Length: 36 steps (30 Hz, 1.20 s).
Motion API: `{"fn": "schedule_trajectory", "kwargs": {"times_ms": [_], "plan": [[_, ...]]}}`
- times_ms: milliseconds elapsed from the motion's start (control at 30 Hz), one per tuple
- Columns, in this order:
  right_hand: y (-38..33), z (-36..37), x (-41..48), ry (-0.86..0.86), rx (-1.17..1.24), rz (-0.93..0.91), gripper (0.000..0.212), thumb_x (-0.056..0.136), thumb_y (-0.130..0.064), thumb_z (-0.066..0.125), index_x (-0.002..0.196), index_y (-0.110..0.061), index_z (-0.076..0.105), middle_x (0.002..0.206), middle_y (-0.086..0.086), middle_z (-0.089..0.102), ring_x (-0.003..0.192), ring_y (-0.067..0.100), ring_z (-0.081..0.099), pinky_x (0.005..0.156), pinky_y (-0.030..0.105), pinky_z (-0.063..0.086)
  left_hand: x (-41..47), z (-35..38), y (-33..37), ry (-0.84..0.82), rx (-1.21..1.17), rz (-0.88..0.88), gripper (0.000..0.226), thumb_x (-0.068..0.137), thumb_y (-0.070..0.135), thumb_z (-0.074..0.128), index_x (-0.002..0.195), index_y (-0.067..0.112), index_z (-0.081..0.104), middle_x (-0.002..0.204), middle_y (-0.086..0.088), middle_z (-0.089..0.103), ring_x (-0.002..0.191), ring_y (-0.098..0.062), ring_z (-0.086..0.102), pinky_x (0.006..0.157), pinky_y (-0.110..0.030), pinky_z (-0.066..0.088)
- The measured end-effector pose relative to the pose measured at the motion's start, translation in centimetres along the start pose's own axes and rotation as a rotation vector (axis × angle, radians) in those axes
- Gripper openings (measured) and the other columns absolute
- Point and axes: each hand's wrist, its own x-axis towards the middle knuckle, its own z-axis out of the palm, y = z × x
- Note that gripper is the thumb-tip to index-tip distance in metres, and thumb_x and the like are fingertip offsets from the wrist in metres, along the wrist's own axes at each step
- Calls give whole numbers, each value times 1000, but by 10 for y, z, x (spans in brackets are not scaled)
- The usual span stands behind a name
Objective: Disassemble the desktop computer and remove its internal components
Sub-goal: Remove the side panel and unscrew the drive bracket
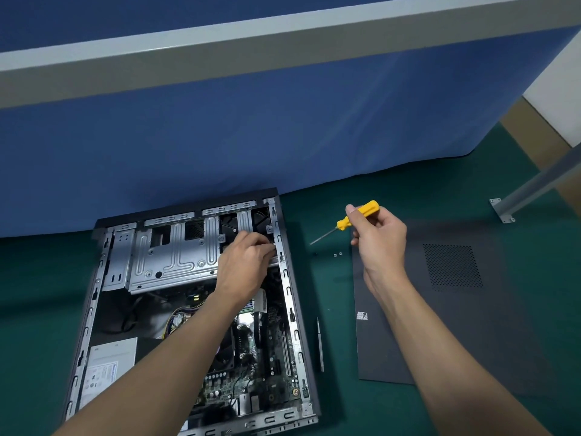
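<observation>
A blue partition (283, 136) was seen standing well beyond both sets of fingers, and a green mat (339, 410) was spread under everything. The computer case (288, 289) was laid flat and open on the mat, directly beneath the left hand (245, 265). A dark side panel (440, 325) was laid flat below the right hand (380, 240), just beside the case.

Inside the case, a metal drive cage (176, 253) was found at the left fingertips. The circuit board (276, 357) and the power supply (107, 366) were placed nearer the wrist and forearm.

The left fingers were curled and bunched together against the case's right rail, at the cage's corner. Whether anything was pinched there could not be told.

Over on the right, a yellow screwdriver (366, 209) was gripped by the handle in curled fingers, thumb pressed on top, tip angled down towards the mat. It was held up clear of the case.

A thin grey tool (320, 344) was laid between case and panel. A few small screws (338, 254) were scattered under the screwdriver tip.
</observation>
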Motion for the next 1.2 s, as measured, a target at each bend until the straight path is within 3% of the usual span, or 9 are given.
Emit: {"fn": "schedule_trajectory", "kwargs": {"times_ms": [167,233,300,367,467,700,800,1100,1200], "plan": [[2,-1,2,21,-44,-28,29,85,-26,71,77,-1,59,70,4,55,60,12,47,55,29,41,-1,-2,2,33,2,-30,5,82,11,76,85,11,79,86,0,71,84,-22,60,60,-31,49],[2,-1,4,16,-164,-81,29,89,-31,65,73,-9,56,83,6,58,66,11,53,62,23,42,0,-8,1,58,-43,-171,10,86,16,72,93,11,77,92,-1,71,91,-20,59,65,-28,45],[1,0,5,-61,-315,-121,27,93,-31,56,73,-13,50,92,10,59,75,16,59,70,29,45,4,-14,6,81,-147,-354,17,90,20,68,100,10,75,98,-2,71,96,-18,58,75,-28,46],[0,6,1,-218,-440,-180,22,94,-27,54,77,-14,50,89,10,58,74,21,56,75,37,46,11,-23,21,93,-481,-565,14,88,19,69,98,10,76,96,-2,72,92,-16,63,85,-32,51],[3,18,-11,-407,-669,-450,7,89,-21,62,89,-15,62,89,1,52,79,18,52,72,26,37,19,-31,52,45,-965,-798,4,85,14,73,87,15,76,85,-1,74,87,-22,70,86,-42,56],[6,20,-15,-446,-803,-708,14,89,-13,64,101,-11,70,94,3,58,78,27,59,68,42,51,12,-25,67,-16,-1101,-816,15,87,12,71,79,24,74,75,13,73,69,7,65,59,-8,48],[8,20,-13,-490,-840,-748,13,88,-10,63,99,-10,71,95,4,61,78,29,60,66,43,51,13,-24,66,-11,-1146,-871,13,87,11,71,78,20,75,72,10,73,61,5,62,52,-10,47],[14,28,-6,-547,-951,-860,17,79,-2,66,94,-8,72,91,5,65,69,33,60,57,40,51,17,-20,52,-114,-1202,-878,13,90,10,67,82,13,77,79,1,71,74,-11,60,65,-21,49],[25,30,6,-498,-924,-793,11,82,-9,67,92,-10,71,90,4,64,72,33,60,60,41,51,17,-19,41,-16,-1019,-787,17,92,14,65,81,21,76,82,3,72,81,-14,64,78,-32,54]]}}
